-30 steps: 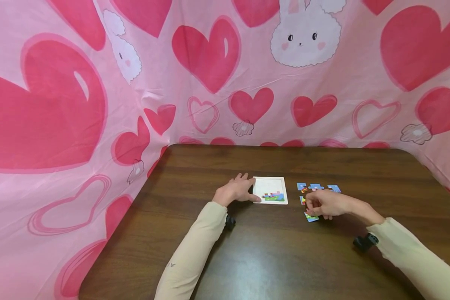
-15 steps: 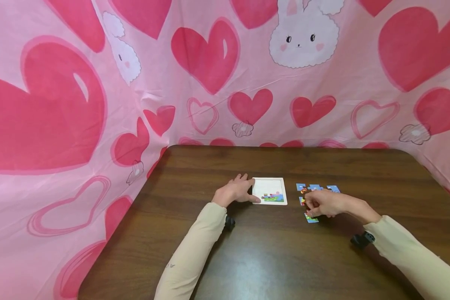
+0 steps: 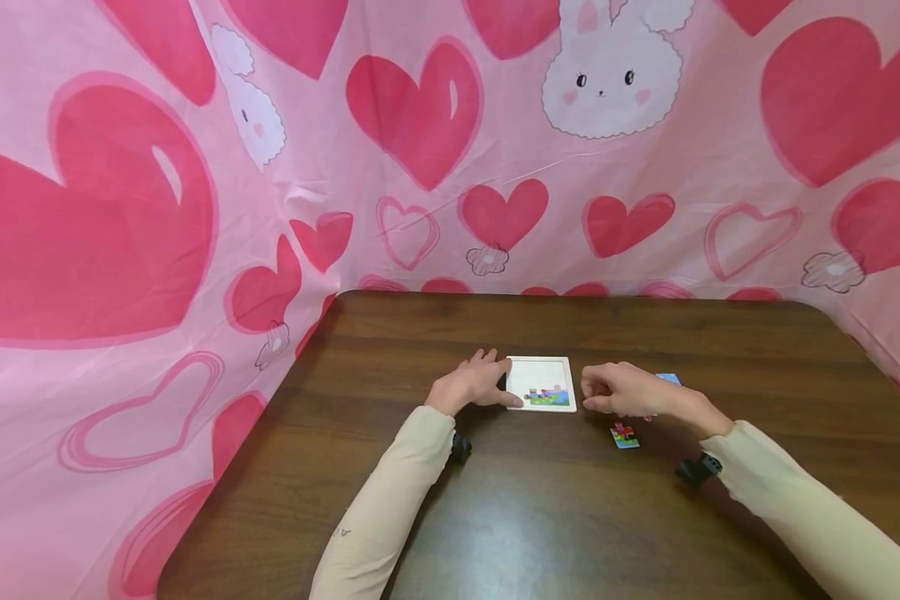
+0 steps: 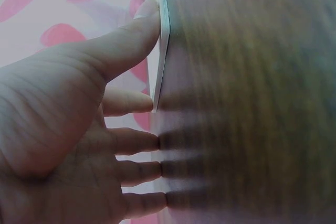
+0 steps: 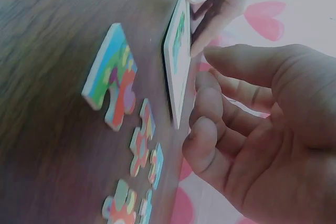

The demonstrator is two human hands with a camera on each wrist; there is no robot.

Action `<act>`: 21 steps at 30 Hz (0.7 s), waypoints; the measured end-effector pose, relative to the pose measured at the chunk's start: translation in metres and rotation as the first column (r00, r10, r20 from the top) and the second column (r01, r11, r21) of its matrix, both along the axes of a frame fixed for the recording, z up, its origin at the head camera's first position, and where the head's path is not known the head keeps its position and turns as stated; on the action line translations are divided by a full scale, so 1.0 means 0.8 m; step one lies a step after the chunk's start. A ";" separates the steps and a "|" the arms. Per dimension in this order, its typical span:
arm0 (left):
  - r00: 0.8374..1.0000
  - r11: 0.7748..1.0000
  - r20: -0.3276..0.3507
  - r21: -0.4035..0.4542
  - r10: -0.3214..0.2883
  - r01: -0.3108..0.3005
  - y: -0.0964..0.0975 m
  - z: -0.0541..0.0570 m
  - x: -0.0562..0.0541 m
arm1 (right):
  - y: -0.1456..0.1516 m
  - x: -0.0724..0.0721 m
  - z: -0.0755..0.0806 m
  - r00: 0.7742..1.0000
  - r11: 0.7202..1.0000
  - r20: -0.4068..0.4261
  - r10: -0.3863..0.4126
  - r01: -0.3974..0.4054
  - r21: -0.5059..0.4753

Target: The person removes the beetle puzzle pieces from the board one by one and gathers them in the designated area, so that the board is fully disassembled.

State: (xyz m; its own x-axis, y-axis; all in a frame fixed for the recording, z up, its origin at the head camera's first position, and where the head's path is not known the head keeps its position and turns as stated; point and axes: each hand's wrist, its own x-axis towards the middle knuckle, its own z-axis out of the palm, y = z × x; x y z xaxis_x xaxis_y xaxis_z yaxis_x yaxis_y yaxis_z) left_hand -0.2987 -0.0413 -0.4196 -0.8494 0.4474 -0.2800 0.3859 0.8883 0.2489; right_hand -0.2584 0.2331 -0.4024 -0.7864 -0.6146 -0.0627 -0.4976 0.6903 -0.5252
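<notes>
My left hand (image 3: 468,385) rests at the left side of a white puzzle tray (image 3: 538,359). Its thumb presses the near rim, and straight fingers spread past the left edge onto the table. Inside the tray, joined puzzle pieces (image 3: 549,396) fill the lower right. My right hand (image 3: 621,390) hovers just right of the tray, fingers loosely curled and thumb apart, with nothing visible between them. Beneath it a loose puzzle piece (image 3: 625,435) with a red figure lies on the table. In the right wrist view, several more pieces, including a yellow-and-red one (image 5: 140,142), lie below the hand.
A dark brown wooden table (image 3: 450,492) carries everything. Pink cloth (image 3: 412,275) with hearts and rabbits hangs behind and along the sides. A blue puzzle piece (image 3: 668,378) shows behind the right wrist.
My right hand has moved left from over the loose pieces to beside the tray, uncovering the near piece and covering others. The left hand and tray stay in place.
</notes>
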 end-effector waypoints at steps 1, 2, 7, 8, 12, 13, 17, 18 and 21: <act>1.000 1.000 -0.001 -0.002 -0.001 0.001 0.000 0.000 0.000 | -0.002 -0.001 0.000 1.000 1.000 -0.001 -0.003 0.003 -0.005; 1.000 1.000 -0.002 -0.003 -0.002 0.002 0.000 -0.001 0.000 | -0.004 -0.002 0.000 1.000 1.000 0.001 -0.006 0.006 -0.009; 1.000 1.000 -0.003 -0.010 -0.005 0.005 -0.001 -0.002 0.000 | -0.014 -0.007 -0.002 1.000 0.999 0.031 -0.004 0.005 -0.033; 1.000 1.000 -0.003 -0.011 -0.005 0.005 -0.001 -0.002 0.000 | -0.016 -0.008 -0.003 0.999 0.999 0.037 -0.003 0.004 -0.035; 1.000 1.000 -0.003 -0.012 -0.004 0.004 0.000 -0.002 0.000 | -0.023 -0.012 -0.005 1.000 0.999 0.012 0.022 -0.021 -0.024; 1.000 1.000 -0.004 -0.013 -0.004 0.004 -0.001 -0.002 0.000 | -0.024 -0.013 -0.006 1.000 0.999 0.007 0.026 -0.025 -0.022; 1.000 1.000 0.001 -0.008 0.000 0.000 0.000 0.000 0.000 | -0.029 -0.016 -0.007 1.000 1.000 0.006 0.028 -0.027 -0.015; 1.000 1.000 0.002 -0.007 0.001 -0.001 0.000 0.000 0.000 | -0.031 -0.017 -0.007 1.000 1.000 0.009 0.022 -0.022 -0.012; 1.000 1.000 0.009 -0.001 0.006 -0.006 0.000 0.001 0.000 | -0.035 -0.021 -0.008 1.000 1.000 0.004 0.024 -0.024 -0.010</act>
